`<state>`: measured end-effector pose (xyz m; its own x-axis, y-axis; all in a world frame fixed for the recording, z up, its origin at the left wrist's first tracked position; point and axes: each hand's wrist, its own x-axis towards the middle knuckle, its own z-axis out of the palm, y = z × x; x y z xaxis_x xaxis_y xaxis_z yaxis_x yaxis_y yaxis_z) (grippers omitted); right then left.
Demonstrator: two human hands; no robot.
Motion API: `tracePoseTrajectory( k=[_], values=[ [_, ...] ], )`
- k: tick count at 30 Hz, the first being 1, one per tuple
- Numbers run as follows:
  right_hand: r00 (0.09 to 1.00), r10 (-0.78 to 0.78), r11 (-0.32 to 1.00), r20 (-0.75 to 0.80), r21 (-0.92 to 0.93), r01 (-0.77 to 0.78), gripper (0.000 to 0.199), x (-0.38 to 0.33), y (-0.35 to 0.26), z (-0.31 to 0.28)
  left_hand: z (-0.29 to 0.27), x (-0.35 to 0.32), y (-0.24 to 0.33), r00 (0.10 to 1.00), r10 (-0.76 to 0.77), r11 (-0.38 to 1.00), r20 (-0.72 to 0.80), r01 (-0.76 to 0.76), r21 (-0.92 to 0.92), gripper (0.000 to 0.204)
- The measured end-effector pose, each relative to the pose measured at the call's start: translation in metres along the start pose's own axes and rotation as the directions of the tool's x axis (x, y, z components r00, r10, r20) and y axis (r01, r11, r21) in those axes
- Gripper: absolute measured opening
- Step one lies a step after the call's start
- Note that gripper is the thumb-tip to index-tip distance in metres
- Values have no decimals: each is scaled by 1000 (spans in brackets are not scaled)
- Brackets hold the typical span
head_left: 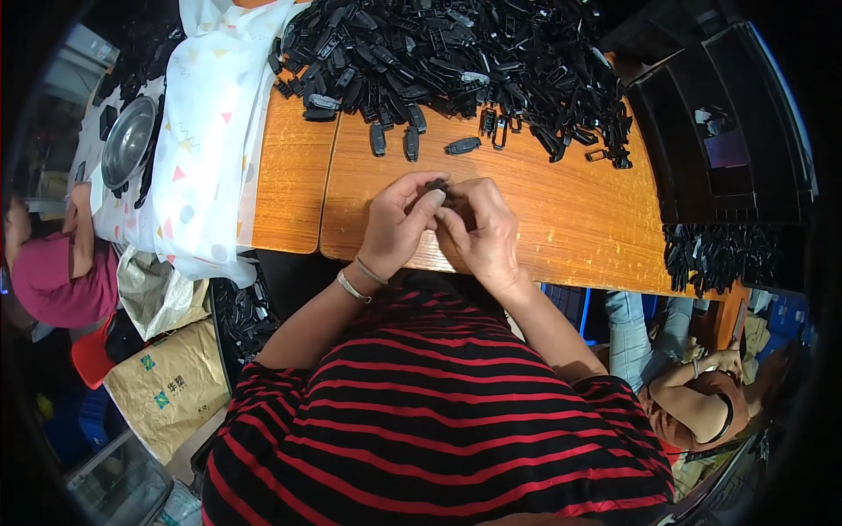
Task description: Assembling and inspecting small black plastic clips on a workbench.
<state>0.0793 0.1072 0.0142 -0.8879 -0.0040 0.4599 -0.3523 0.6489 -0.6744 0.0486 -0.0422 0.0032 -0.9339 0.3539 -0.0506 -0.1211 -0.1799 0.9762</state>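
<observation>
1. Heaps of black plastic parts (447, 53) cover the far side of the wooden tabletop (561, 210); a patterned cloth (206, 131) and a steel bowl (127, 140) lie to the left.
2. Left hand (399, 223) and right hand (478, 232) meet near the tabletop's front edge, fingers curled inward.
3. Both hands pinch one small black piece (441, 187) between their fingertips.

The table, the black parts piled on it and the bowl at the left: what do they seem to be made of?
Table: looks like varnished wood, orange-brown with visible grain and a sheen.
Black parts: probably moulded plastic, uniform black with dull glints; both hands, left hand and right hand, pinch one.
Bowl: apparently steel, grey and mirror-shiny.
</observation>
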Motion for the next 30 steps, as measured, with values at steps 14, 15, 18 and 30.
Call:
tracePoseTrajectory(
  k=[14,15,18,30],
  values=[
    [940,234,899,249,313,-307,40,-9,-24,32,-24,-10,6,993,114,993,22,-115,40,22],
    [935,232,893,267,323,-314,39,-8,-27,35,-26,-13,9,993,118,993,25,-118,22,24],
    [931,212,886,298,344,-312,38,-6,-29,40,-26,-18,17,989,147,989,-23,-146,14,24],
    [962,-3,947,274,309,-85,48,18,-21,21,-16,-8,27,986,-33,937,-166,-27,-349,30]
  ],
)
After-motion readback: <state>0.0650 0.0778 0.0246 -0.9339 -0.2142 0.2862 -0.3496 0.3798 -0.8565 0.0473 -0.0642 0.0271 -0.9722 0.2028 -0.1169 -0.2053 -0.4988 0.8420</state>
